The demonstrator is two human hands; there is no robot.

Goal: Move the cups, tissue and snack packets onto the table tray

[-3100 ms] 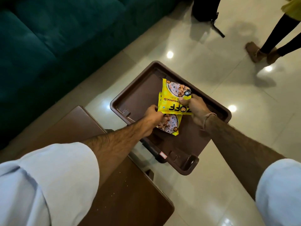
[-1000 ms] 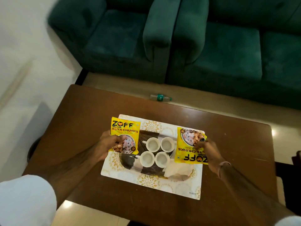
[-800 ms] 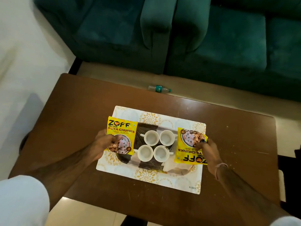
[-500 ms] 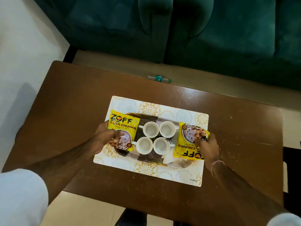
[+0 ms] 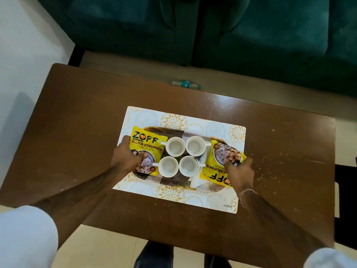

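Note:
A dark patterned tray [image 5: 172,182] lies on a white and gold placemat [image 5: 173,120] in the middle of the brown table [image 5: 77,117]. Several white cups [image 5: 175,146] stand together at the tray's centre. My left hand [image 5: 125,158] grips a yellow snack packet [image 5: 146,146] lying at the tray's left end. My right hand [image 5: 239,173] grips a second yellow packet [image 5: 218,165] at the tray's right end. A white tissue [image 5: 196,182] shows under that packet's near edge.
A dark green sofa [image 5: 251,35] stands behind the table. A plastic bottle [image 5: 186,85] lies on the floor between sofa and table. White floor shows to the left, and my legs [image 5: 154,256] stand at the table's near edge.
The view swung from the brown plastic tray on the floor to the table. Both packets have come down from above the tray onto its two ends, still in my hands.

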